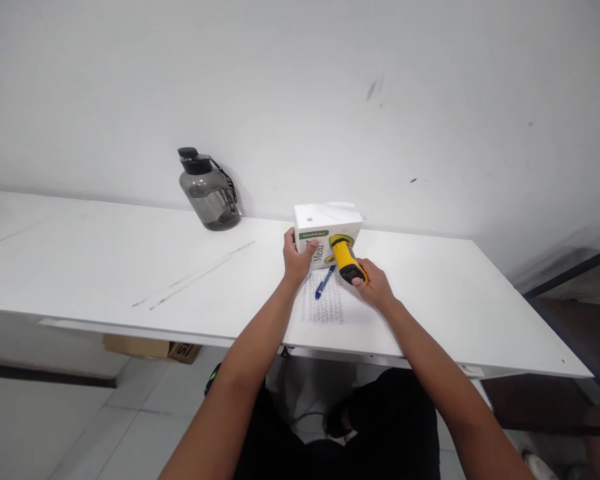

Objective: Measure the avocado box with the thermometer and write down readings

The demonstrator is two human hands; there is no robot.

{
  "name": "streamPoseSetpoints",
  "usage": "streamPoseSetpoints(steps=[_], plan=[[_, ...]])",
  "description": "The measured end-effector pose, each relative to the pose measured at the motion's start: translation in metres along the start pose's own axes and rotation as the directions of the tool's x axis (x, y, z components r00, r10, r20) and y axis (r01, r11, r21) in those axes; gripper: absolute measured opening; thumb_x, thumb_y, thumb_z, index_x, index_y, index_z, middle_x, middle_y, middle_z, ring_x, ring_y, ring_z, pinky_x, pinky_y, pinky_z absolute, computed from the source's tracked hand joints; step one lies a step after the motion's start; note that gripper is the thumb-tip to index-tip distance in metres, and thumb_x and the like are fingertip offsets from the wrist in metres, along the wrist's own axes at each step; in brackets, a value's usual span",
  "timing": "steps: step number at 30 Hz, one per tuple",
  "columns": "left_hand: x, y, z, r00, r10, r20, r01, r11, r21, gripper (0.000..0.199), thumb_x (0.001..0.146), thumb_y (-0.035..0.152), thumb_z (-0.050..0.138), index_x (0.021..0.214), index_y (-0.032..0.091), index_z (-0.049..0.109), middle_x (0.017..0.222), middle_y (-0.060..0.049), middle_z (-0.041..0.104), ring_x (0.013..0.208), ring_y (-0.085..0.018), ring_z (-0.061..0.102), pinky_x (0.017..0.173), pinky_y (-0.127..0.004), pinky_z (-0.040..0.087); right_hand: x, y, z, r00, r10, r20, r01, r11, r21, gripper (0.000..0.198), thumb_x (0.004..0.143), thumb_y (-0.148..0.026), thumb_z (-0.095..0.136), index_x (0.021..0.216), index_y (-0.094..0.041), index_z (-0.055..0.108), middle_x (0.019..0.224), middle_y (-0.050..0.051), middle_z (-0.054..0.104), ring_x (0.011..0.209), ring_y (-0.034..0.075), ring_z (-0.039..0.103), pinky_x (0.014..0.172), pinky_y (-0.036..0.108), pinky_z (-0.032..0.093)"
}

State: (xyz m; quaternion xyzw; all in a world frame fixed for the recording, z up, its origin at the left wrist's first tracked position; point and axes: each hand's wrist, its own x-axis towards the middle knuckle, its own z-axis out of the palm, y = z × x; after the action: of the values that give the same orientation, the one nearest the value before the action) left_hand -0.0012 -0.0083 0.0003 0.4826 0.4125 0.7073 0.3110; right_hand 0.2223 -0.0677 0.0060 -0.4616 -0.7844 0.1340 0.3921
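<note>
Left hand (296,259)'s gripping the box (326,225), probably light, crushable card, so hold its sides; right hand (375,287)'s got the yellow scanner (347,259).

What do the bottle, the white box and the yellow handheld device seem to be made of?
Bottle: likely smooth, tinted plastic, as its grey walls are see-through; glass can't be fully ruled out.
White box: probably thin card, judging by its flat printed front and straight edges; how glossy is hard to tell.
Yellow handheld device: seemingly hard moulded plastic, given its even colour and rounded shape.
</note>
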Motion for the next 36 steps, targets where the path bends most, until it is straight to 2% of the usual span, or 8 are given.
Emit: streamPoseSetpoints(steps=[8, 11, 14, 17, 22, 27, 36], plan=[[0.002, 0.0, 0.002, 0.998, -0.038, -0.059, 0.039, 0.999, 0.002, 0.071, 0.069, 0.065, 0.082, 0.118, 0.023, 0.052, 0.113, -0.008, 0.067, 0.102, -0.025, 0.068, 0.086, -0.039, 0.057, 0.0, 0.0, 0.004, 0.998, 0.021, -0.063, -0.013, 0.991, 0.134, 0.085, 0.083, -0.093, 0.031, 0.11, -0.02, 0.065, 0.092, 0.009, 0.069, 0.078, 0.023, 0.064, 0.069, 0.036, 0.053], [0.004, 0.0, 0.001, 0.988, -0.057, -0.146, 0.062, 0.998, 0.03, 0.07, 0.07, 0.061, 0.083, 0.119, 0.023, 0.051, 0.115, -0.008, 0.066, 0.105, -0.024, 0.067, 0.089, -0.039, 0.056, -0.001, 0.005, 0.007, 0.989, 0.102, -0.104, -0.075, 0.968, 0.24, 0.085, 0.082, -0.093, 0.034, 0.111, -0.019, 0.064, 0.089, 0.008, 0.068, 0.078, 0.023, 0.064, 0.069, 0.036, 0.054], [0.008, -0.004, -0.002, 0.971, -0.05, -0.233, 0.07, 0.994, 0.078, 0.069, 0.071, 0.057, 0.084, 0.12, 0.023, 0.05, 0.118, -0.008, 0.064, 0.109, -0.024, 0.065, 0.094, -0.04, 0.054, 0.0, 0.005, 0.009, 0.969, 0.219, -0.114, -0.167, 0.921, 0.352, 0.084, 0.08, -0.094, 0.037, 0.11, -0.019, 0.062, 0.079, 0.004, 0.064, 0.067, 0.02, 0.061, 0.062, 0.035, 0.053], [0.012, -0.011, -0.005, 0.961, -0.028, -0.275, 0.06, 0.992, 0.108, 0.069, 0.071, 0.055, 0.085, 0.121, 0.024, 0.049, 0.121, -0.009, 0.061, 0.112, -0.024, 0.063, 0.097, -0.041, 0.052, 0.003, -0.003, 0.007, 0.941, 0.315, -0.124, -0.234, 0.869, 0.435, 0.082, 0.078, -0.095, 0.038, 0.103, -0.02, 0.061, 0.069, 0.0, 0.058, 0.058, 0.017, 0.056, 0.057, 0.032, 0.049], [0.016, -0.025, -0.006, 0.962, 0.011, -0.274, 0.024, 0.992, 0.123, 0.068, 0.075, 0.054, 0.083, 0.125, 0.025, 0.047, 0.122, -0.008, 0.057, 0.116, -0.024, 0.06, 0.098, -0.042, 0.051, 0.006, -0.017, 0.001, 0.881, 0.453, -0.139, -0.304, 0.765, 0.568, 0.081, 0.076, -0.097, 0.035, 0.096, -0.023, 0.058, 0.063, -0.001, 0.056, 0.056, 0.017, 0.056, 0.053, 0.03, 0.048], [0.018, -0.03, -0.007, 0.963, 0.011, -0.269, 0.017, 0.995, 0.101, 0.068, 0.076, 0.054, 0.081, 0.127, 0.026, 0.046, 0.123, -0.008, 0.057, 0.115, -0.024, 0.06, 0.098, -0.042, 0.052, 0.007, -0.015, 0.002, 0.826, 0.551, -0.122, -0.379, 0.701, 0.604, 0.079, 0.076, -0.098, 0.031, 0.082, -0.023, 0.055, 0.061, 0.001, 0.057, 0.055, 0.017, 0.056, 0.053, 0.031, 0.048], [0.017, -0.031, -0.008, 0.969, 0.006, -0.248, 0.018, 0.995, 0.096, 0.067, 0.077, 0.055, 0.08, 0.127, 0.026, 0.045, 0.125, -0.009, 0.056, 0.115, -0.024, 0.061, 0.097, -0.042, 0.053, 0.005, -0.008, 0.006, 0.825, 0.553, -0.121, -0.376, 0.696, 0.611, 0.071, 0.085, -0.091, 0.031, 0.08, -0.024, 0.055, 0.059, 0.001, 0.058, 0.054, 0.017, 0.057, 0.053, 0.031, 0.048]])
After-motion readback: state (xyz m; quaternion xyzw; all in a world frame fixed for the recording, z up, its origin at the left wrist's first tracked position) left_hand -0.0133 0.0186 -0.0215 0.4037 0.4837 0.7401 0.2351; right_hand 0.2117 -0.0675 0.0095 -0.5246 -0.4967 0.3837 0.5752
